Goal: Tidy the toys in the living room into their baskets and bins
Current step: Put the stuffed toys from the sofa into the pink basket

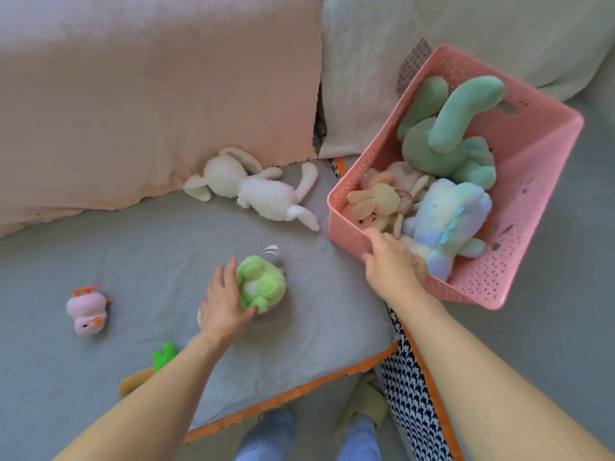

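Observation:
A pink perforated basket [525,181] sits tilted on the sofa at the right, holding a mint green plush [446,138], a pastel rainbow plush [449,221] and a small beige bunny [379,201]. My right hand [392,264] grips the basket's near rim. My left hand [224,301] curls round a light green plush [263,282] lying on the grey seat cushion [299,327]. A white bunny [256,191] lies near the back cushions. At the left lie a pink chick plush [88,311] and a carrot plush [146,371], partly hidden by my left forearm.
A large pink cushion [149,94] and a pale cushion [366,61] line the sofa back. A black-and-white patterned cushion edge with orange trim [412,387] runs between the seats. My feet in slippers [362,400] show at the bottom.

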Tool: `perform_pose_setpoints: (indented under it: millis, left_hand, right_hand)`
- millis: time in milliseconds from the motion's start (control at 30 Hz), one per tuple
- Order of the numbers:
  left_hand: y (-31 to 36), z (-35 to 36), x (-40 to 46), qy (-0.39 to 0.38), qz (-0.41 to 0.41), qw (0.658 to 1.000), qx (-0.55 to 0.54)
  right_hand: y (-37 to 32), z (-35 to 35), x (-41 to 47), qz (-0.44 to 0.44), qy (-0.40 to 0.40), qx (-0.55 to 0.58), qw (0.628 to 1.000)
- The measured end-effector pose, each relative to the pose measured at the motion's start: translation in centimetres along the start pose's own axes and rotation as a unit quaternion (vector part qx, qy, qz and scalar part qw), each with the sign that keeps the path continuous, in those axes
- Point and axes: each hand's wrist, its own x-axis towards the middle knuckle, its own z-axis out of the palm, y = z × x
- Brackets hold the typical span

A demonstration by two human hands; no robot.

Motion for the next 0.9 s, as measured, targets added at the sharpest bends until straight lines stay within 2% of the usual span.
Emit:
perform_pose_setpoints:
  millis: [133, 200, 300, 367, 433, 567, 700, 767, 900]
  left_hand:
    - [-1.4, 0.7, 1.6, -0.075, 0.012, 0.994, 0.078]
    - [-1.9, 1.2, 1.7, -0.095, -0.007, 0.994, 0.063]
    - [-1.0, 0.8, 1.2, -0.035, -0.041, 0.996, -0.064]
    - [0.5, -0.7, 0.3, -0.004, -0.067, 0.981, -0.180]
    - [2.2, -2.9, -0.5, 0.032, -0.062, 0.967, -0.244]
    - [6.9, -8.7, -1.6, 0.098, 0.005, 0.955, -0.279]
    - [14.1, -13.7, -2.3, 0.106, 0.126, 0.921, -0.352]
    - [18.4, -14.2, -2.4, 0.092, 0.177, 0.913, -0.356]
    - [25.7, -10.1, -1.8, 0.077, 0.228, 0.931, -0.273]
  right_hand:
    - [1.0, 0.7, 0.2, -0.011, 0.045, -0.050, 0.998]
    - [1.3, 1.0, 0.4, -0.017, 0.055, -0.065, 0.996]
    - [1.2, 1.2, 0.6, -0.018, 0.064, -0.068, 0.995]
    - [1.3, 1.3, 0.4, -0.030, 0.067, -0.066, 0.995]
    - [1.4, 1.3, 0.2, -0.040, 0.068, -0.058, 0.995]
    - [1.7, 0.6, -0.9, -0.052, 0.060, -0.036, 0.996]
    - [2.5, 1.0, -3.0, -0.057, 0.046, -0.009, 0.997]
    - [3.4, 0.6, -4.2, -0.089, 0.038, -0.020, 0.995]
    - [5.4, 0.7, -6.6, -0.138, 0.037, -0.010, 0.990]
